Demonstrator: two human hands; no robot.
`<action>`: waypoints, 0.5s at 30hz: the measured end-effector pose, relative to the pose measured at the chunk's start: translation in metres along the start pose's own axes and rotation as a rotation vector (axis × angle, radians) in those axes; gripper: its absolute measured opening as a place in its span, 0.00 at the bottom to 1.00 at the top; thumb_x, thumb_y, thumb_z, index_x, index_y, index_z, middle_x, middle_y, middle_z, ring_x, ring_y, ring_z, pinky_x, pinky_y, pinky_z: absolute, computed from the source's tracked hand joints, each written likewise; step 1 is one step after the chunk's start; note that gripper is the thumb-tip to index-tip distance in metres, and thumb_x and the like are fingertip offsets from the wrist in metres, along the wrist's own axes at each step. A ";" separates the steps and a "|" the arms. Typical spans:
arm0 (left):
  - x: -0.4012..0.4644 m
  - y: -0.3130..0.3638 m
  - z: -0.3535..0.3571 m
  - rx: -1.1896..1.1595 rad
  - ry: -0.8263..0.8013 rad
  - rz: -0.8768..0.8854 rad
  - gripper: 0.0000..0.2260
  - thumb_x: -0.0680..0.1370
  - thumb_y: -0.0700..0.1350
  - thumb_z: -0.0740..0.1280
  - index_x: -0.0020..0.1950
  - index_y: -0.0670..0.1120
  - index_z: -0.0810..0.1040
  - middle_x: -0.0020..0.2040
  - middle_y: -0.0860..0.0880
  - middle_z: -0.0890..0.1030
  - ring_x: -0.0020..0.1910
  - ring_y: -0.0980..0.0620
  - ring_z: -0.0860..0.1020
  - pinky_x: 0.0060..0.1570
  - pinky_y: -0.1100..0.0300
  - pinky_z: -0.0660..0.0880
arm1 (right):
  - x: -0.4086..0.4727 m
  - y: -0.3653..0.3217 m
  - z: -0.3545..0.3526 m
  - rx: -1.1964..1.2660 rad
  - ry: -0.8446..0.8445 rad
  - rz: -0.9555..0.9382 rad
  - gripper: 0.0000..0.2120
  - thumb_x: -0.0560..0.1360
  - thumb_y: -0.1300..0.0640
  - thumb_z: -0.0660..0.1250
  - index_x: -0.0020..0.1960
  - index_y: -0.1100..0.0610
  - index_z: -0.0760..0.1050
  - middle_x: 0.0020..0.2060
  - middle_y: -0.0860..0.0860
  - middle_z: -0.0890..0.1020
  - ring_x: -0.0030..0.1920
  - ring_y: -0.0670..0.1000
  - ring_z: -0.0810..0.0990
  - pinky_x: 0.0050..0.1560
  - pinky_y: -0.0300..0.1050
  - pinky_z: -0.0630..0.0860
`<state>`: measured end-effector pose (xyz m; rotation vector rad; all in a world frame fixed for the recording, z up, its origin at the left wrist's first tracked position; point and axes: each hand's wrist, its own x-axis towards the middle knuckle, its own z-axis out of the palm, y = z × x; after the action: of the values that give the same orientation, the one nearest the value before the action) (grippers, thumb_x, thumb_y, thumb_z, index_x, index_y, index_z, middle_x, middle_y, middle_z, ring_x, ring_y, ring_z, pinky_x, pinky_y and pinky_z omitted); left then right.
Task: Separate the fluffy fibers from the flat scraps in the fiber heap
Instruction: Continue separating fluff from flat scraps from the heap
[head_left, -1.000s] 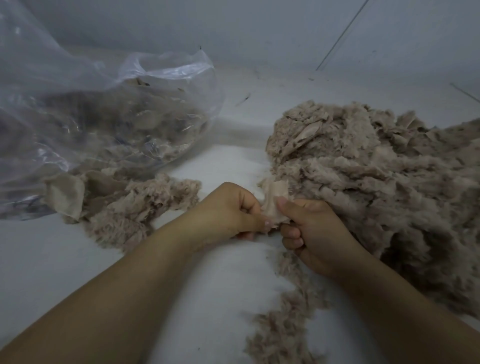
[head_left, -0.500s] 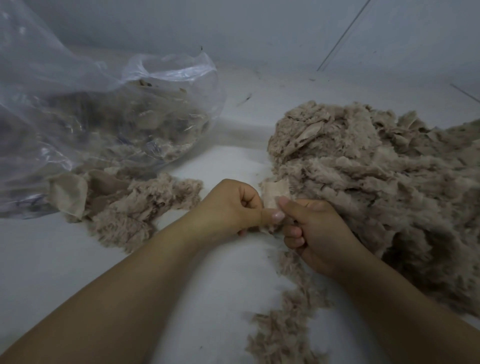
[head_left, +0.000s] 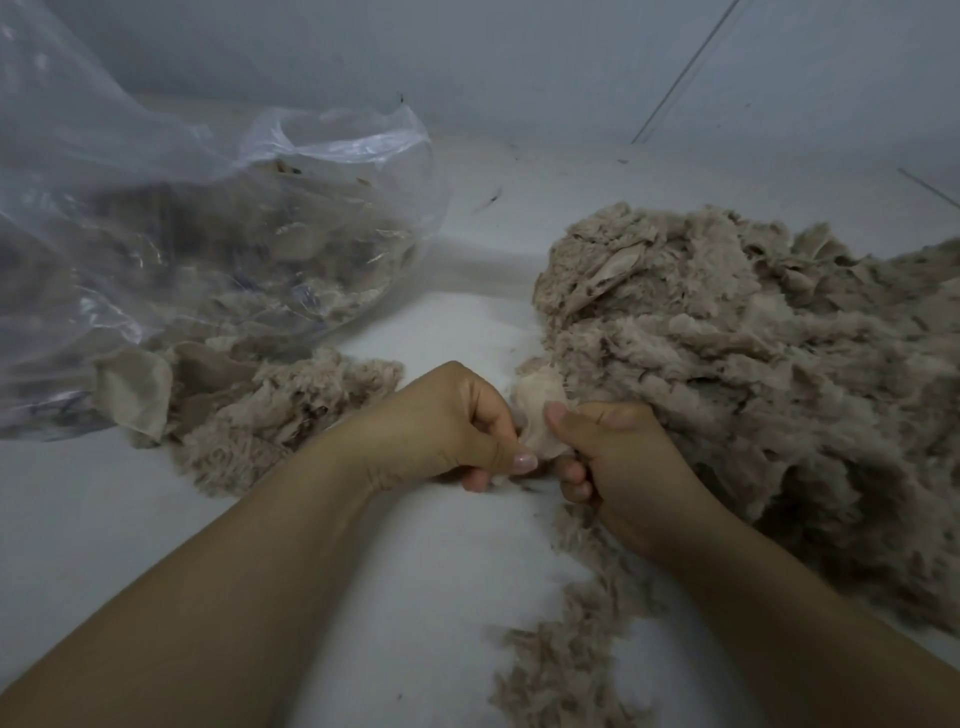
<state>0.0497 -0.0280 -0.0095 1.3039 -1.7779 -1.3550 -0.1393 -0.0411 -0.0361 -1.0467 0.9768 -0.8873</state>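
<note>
Both hands meet at the middle of the white desk (head_left: 441, 597), where I see the left hand (head_left: 441, 431) and the right hand (head_left: 618, 467) pinching one pale flat scrap (head_left: 537, 410) between them. The left thumb and fingers (head_left: 522, 460) are closed on the scrap's lower edge; the right thumb presses its near side while the remaining right fingers (head_left: 574, 475) curl tight beneath. The scrap stands up between the two thumbs, its top edge touching the foot of the fiber heap (head_left: 753, 374).

That heap, beige and shaggy, rises just beyond and to the right of the right fingers and hides the desk behind them; the back of the right hand rests against it. A trail of loose fluffy fibers (head_left: 566, 670) runs from under the right wrist toward me. Left of the left fingers, near but apart, lies a smaller pile (head_left: 270, 421) of fluff mixed with flat pieces, one broad flat piece (head_left: 135, 395) at its far-left edge. Behind that pile sprawls a clear plastic bag (head_left: 208, 223), its mouth open toward the hands, holding more beige material that I cannot sort through the creased film. A pale wall (head_left: 519, 62) closes the scene.
</note>
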 end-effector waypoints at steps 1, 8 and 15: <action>-0.001 0.000 -0.002 0.024 -0.040 0.006 0.07 0.69 0.44 0.78 0.33 0.45 0.84 0.25 0.44 0.78 0.23 0.52 0.69 0.28 0.65 0.66 | 0.000 0.000 0.000 -0.013 0.010 -0.004 0.14 0.81 0.59 0.63 0.42 0.68 0.76 0.27 0.56 0.71 0.22 0.45 0.66 0.20 0.36 0.63; -0.007 0.009 -0.004 0.136 -0.501 0.019 0.07 0.71 0.45 0.75 0.45 0.43 0.86 0.36 0.42 0.85 0.33 0.54 0.81 0.38 0.60 0.77 | 0.000 -0.005 -0.004 0.133 -0.034 0.037 0.15 0.82 0.59 0.60 0.45 0.70 0.77 0.43 0.66 0.83 0.22 0.42 0.65 0.20 0.33 0.62; 0.004 0.006 0.012 -0.034 0.244 -0.060 0.22 0.67 0.61 0.74 0.32 0.41 0.80 0.21 0.46 0.73 0.17 0.54 0.63 0.20 0.68 0.61 | 0.001 -0.004 -0.004 0.082 -0.041 0.041 0.09 0.75 0.64 0.69 0.36 0.62 0.75 0.33 0.58 0.73 0.21 0.43 0.65 0.19 0.34 0.61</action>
<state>0.0359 -0.0266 -0.0084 1.4474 -1.5559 -1.1942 -0.1434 -0.0445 -0.0338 -0.9687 0.9177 -0.8622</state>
